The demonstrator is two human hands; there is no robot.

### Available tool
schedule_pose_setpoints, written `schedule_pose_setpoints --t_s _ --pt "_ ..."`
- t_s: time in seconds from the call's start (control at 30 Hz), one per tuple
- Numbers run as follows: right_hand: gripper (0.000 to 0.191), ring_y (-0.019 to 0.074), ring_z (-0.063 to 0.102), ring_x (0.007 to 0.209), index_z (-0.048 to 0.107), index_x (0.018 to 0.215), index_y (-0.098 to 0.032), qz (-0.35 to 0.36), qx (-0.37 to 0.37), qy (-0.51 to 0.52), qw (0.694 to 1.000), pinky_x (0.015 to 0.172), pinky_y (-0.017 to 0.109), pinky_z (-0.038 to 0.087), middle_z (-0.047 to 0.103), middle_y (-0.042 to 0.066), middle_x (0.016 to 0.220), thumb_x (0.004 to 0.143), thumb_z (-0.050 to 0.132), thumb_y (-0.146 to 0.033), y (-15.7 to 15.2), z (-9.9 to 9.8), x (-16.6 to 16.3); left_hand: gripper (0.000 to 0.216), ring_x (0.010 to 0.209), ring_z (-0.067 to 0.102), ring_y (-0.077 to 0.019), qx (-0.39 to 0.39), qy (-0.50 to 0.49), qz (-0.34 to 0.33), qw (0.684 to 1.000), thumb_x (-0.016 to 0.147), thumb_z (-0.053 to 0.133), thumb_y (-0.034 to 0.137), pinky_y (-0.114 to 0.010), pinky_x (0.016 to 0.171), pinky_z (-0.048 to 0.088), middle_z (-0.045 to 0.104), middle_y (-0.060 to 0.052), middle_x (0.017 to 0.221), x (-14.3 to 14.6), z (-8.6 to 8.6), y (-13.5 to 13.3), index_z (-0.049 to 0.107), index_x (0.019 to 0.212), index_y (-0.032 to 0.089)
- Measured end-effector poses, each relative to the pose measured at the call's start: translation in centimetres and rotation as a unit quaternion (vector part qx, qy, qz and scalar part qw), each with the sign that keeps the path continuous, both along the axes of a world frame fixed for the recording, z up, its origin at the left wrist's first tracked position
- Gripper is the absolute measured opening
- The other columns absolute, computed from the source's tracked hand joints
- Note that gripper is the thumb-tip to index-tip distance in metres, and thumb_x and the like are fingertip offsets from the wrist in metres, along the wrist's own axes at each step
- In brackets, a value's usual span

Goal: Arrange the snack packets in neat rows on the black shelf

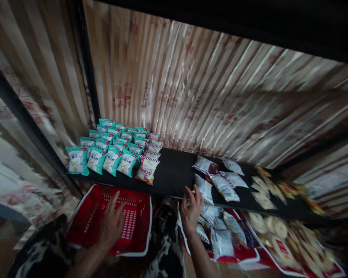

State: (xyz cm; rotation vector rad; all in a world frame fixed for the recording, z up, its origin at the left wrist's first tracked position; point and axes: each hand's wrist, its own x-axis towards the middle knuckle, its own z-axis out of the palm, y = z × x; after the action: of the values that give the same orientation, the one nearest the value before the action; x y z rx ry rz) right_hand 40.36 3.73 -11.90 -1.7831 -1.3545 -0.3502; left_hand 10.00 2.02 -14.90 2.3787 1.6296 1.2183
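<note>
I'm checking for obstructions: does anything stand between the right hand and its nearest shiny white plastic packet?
Nothing visible does: the bare right hand is at the front edge of the flat black shelf, right beside the shiny white plastic packet. Whether they touch is unclear.

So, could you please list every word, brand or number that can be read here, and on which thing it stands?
"小虾": front teal packets; the characters before it are unclear.
Striped packet, red lettering: too blurred to read.
Loose packets: too blurred.
Red label, right basket: too small.
I can read no numbers.
</note>
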Motion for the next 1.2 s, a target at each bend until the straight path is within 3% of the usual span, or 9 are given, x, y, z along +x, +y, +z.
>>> schedule_pose_setpoints --t_s 0.17,0.27,0.37,0.63,0.73,0.83,0.93,1.03,1.2 --pt "0.034 0.0341 0.031 0.126 0.064 0.108 -0.021 -0.081 -0.015 -0.065 0.994 0.097 0.054 0.030 0.035 0.011 0.143 0.082 0.049 -0.038 -0.7 -1.3 6.6 0.036 0.132 0.033 -0.0272 -0.006 -0.007 0.004 1.000 0.083 0.037 0.008 -0.044 0.096 0.047 0.031 -0.010 0.145 3.1 -0.2 -3.0 0.056 0.112 0.017" --pt "0.044 0.0368 0.028 0.128 0.062 0.113 -0.018 -0.025 -0.060 -0.060 0.996 0.098 0.055 0.029 0.028 0.015 0.145 0.079 0.052 -0.045 -0.5 -2.4 9.5 0.035 0.131 0.035 -0.0270 -0.005 -0.019 0.015 1.000 0.083 0.038 0.009 -0.043 0.097 0.047 0.032 -0.010 0.145 4.9 -0.6 -5.0 0.058 0.111 0.017" --pt "0.043 0.0339 0.034 0.127 0.063 0.111 -0.017 0.040 -0.085 0.007 0.996 0.098 0.049 0.033 0.031 0.016 0.143 0.081 0.046 -0.044 -0.3 -2.7 11.3 0.036 0.130 0.038 -0.0263 -0.031 -0.033 0.032 0.998 0.083 0.038 0.010 -0.042 0.098 0.046 0.033 -0.009 0.145 6.6 -0.9 -7.1 0.060 0.110 0.018" --pt "0.047 0.0282 0.040 0.125 0.064 0.109 -0.019 0.106 -0.050 0.224 0.968 0.102 0.043 0.033 0.046 0.013 0.133 0.075 0.053 -0.049 -2.7 1.4 12.2 0.037 0.131 0.036 -0.0245 -0.033 -0.071 0.062 0.995 0.084 0.036 0.012 -0.038 0.100 0.045 0.033 -0.008 0.145 12.2 -1.5 -12.3 0.059 0.113 0.019" --pt "0.050 0.0260 0.049 0.116 0.062 0.111 -0.021 0.158 -0.058 0.353 0.920 0.099 0.042 0.037 0.057 0.010 0.123 0.070 0.061 -0.049 -5.3 3.3 12.2 0.037 0.131 0.037 -0.0251 -0.031 -0.080 0.059 0.995 0.084 0.036 0.013 -0.039 0.101 0.044 0.030 -0.009 0.146 15.0 -1.0 -14.0 0.058 0.113 0.019" --pt "0.055 0.0232 0.060 0.099 0.059 0.115 -0.023 0.230 -0.096 0.516 0.820 0.086 0.038 0.047 0.065 0.006 0.111 0.066 0.068 -0.046 -8.4 5.0 12.8 0.036 0.129 0.040 -0.0245 -0.056 -0.085 0.046 0.994 0.085 0.036 0.013 -0.041 0.103 0.041 0.033 -0.010 0.144 18.0 0.6 -15.5 0.057 0.113 0.019" --pt "0.053 0.0212 0.062 0.094 0.058 0.114 -0.028 0.248 -0.120 0.622 0.733 0.075 0.034 0.052 0.067 0.002 0.106 0.065 0.071 -0.044 -11.5 6.3 13.8 0.035 0.125 0.045 -0.0226 -0.083 -0.102 0.022 0.991 0.085 0.036 0.014 -0.041 0.102 0.042 0.038 -0.010 0.140 20.8 2.6 -16.6 0.057 0.111 0.020" --pt "0.045 0.0195 0.063 0.094 0.058 0.110 -0.034 0.248 -0.150 0.662 0.691 0.069 0.030 0.054 0.069 -0.003 0.101 0.068 0.069 -0.044 -14.0 6.9 14.8 0.034 0.118 0.051 -0.0202 -0.106 -0.139 0.003 0.985 0.086 0.034 0.015 -0.038 0.099 0.045 0.037 -0.011 0.140 23.0 4.2 -17.8 0.055 0.112 0.019" --pt "0.037 0.0181 0.064 0.087 0.059 0.104 -0.033 0.254 -0.212 0.671 0.663 0.058 0.026 0.052 0.069 -0.003 0.098 0.069 0.067 -0.044 -16.6 7.3 15.1 0.036 0.120 0.049 -0.0206 -0.175 -0.217 0.005 0.960 0.087 0.037 0.022 -0.035 0.094 0.049 0.031 -0.010 0.145 24.8 5.5 -19.7 0.048 0.121 0.021"
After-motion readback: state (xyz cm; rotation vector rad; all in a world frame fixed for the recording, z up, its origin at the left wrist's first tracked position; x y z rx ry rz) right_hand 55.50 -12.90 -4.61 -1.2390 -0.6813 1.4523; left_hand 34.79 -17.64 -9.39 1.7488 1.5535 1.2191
